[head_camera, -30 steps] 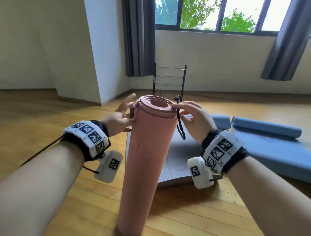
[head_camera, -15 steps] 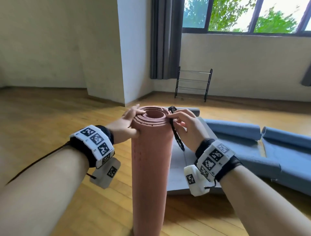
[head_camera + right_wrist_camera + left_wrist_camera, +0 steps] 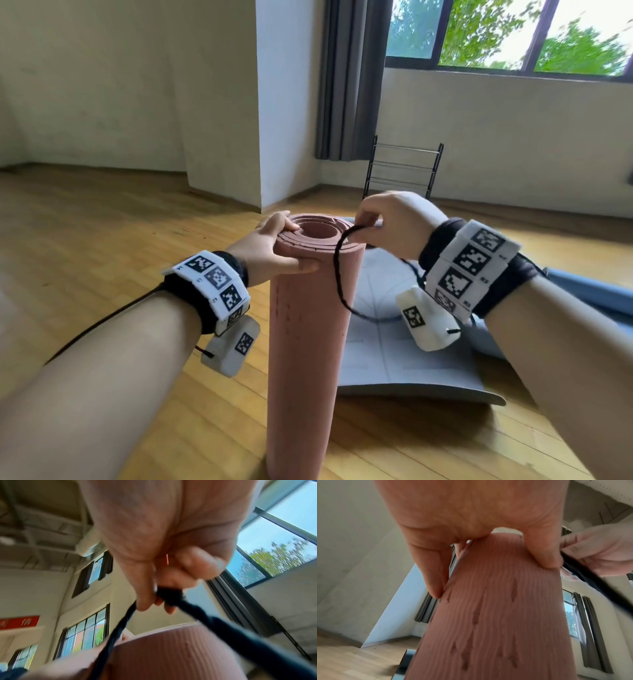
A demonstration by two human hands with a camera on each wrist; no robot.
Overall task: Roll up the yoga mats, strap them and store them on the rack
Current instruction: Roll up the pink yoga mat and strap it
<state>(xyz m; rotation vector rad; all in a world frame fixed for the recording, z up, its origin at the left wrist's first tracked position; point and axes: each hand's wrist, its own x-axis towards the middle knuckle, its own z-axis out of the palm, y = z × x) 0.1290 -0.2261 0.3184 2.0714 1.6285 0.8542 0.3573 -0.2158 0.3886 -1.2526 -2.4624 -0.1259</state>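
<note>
The wooden floor [image 3: 102,240] carries an upright pink rolled mat [image 3: 305,359], a flat grey mat [image 3: 411,370], blue mats [image 3: 589,294] and a rack [image 3: 404,168].

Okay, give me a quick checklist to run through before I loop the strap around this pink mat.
1. Pink mat rolled and standing upright on the floor: ok.
2. Left hand grips the mat's top edge: ok.
3. Right hand pinches the black strap beside the top: ok.
4. Strap around the mat: not ok, it hangs loose.
5. Strap free of tangles: cannot tell.
6. Rack by the wall has room: ok.
</note>
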